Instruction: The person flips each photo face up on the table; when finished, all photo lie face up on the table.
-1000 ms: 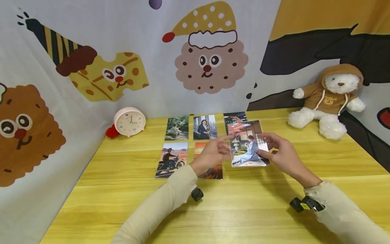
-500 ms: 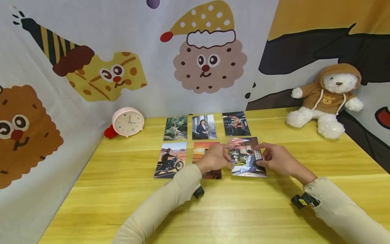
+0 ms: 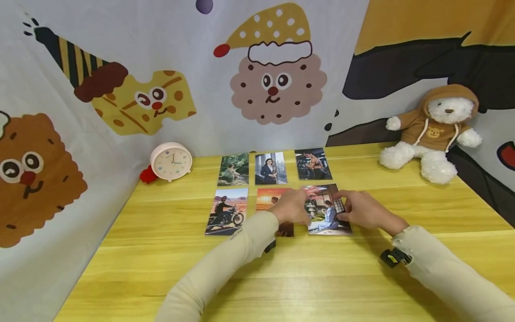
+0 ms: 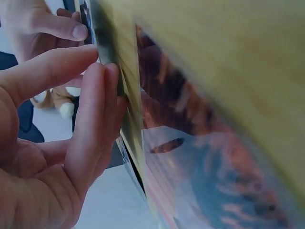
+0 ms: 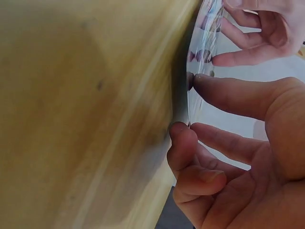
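A glossy photo card (image 3: pixel 329 219) of a seated figure in a pale blue robe lies low over the table at the right end of the front row. My left hand (image 3: pixel 293 206) holds its left edge, thumb and fingertips close together in the left wrist view. At the right edge, my right hand (image 3: pixel 364 210) grips the card; its thumb (image 5: pixel 233 95) rests on the face in the right wrist view. A sunset photo card (image 3: pixel 265 199) is partly hidden under my left hand. Left of that lies a motorcycle photo card (image 3: pixel 226 212).
Behind stand a back row: a forest photo card (image 3: pixel 233 170), a suit photo card (image 3: pixel 271 168) and a gym photo card (image 3: pixel 313 164). A pink alarm clock (image 3: pixel 171 162) is at back left, a plush bear (image 3: pixel 436 129) at back right. The wooden table (image 3: pixel 314 281) extends in front.
Both hands have brought the blue-robe photo card down and toward me, off the gym photo card and into line with the front row. The gym card now shows whole.
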A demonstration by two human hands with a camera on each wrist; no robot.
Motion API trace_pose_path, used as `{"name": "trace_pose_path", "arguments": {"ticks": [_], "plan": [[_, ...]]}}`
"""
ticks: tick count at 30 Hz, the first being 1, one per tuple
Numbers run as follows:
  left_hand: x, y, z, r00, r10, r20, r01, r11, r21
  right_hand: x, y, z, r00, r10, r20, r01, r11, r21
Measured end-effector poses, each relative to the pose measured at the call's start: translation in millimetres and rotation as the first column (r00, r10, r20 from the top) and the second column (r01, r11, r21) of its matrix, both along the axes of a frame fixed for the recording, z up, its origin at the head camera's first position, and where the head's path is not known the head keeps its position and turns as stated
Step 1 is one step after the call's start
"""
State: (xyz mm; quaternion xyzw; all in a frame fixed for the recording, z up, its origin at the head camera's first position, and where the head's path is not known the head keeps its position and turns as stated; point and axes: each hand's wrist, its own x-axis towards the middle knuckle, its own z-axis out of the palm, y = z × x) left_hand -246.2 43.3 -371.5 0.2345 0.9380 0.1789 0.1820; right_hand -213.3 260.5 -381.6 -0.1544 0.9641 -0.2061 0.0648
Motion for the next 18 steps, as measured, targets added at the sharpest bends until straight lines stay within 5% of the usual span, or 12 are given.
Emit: {"name": "trace_pose_path", "arguments": {"ticks": [6, 18], "plan": [[-3.3, 4.6, -0.2, 0.997, -0.074, -0.035, 0.069, 0.991, -0.118, -6.2, -4, -2.2, 1.000, 0.018, -0.004, -0.017, 0.999, 0.033], [-1.9, 5.9, 1.8, 0.997, -0.012, -0.075, 0.000, 0.986, -0.165, -13.9, -6, -1.0, 0.999, 0.024, 0.026, -0.026, 0.996, 0.086]]}}
